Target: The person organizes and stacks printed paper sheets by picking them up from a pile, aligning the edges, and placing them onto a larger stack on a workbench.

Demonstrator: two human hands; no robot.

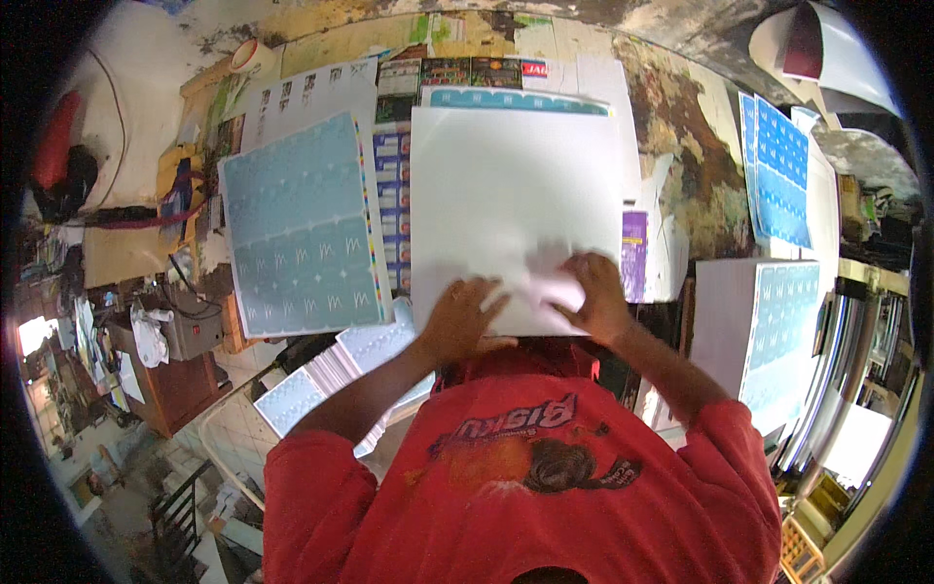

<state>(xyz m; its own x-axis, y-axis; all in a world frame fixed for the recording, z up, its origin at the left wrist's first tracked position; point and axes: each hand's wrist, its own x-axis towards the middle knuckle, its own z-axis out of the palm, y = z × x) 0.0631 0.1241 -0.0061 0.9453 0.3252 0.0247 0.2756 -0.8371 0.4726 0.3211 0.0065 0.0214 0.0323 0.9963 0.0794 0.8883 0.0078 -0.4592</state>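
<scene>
A large white paper sheet (516,180) lies in front of me, and the blue strip of a printed sheet (520,100) shows past its far edge. At the sheet's near left corner rests my left hand (462,316), fingers spread, thumb low by the near edge. My right hand (595,297) is over the near right part of the paper, thumb and fingers apart; its fingertips are somewhat smeared by motion. Between the hands the paper surface looks blurred and shaded. To the left lies a pale blue printed sheet (302,229) with a strip of colour patches along its right side.
A tall stack of printed sheets (783,321) stands at the right, with bright blue printed sheets (780,170) beyond it. Fanned printed cards (326,375) sit below my left forearm. A purple printed piece (633,255) lies right of the white sheet. A cup (252,56) stands far left.
</scene>
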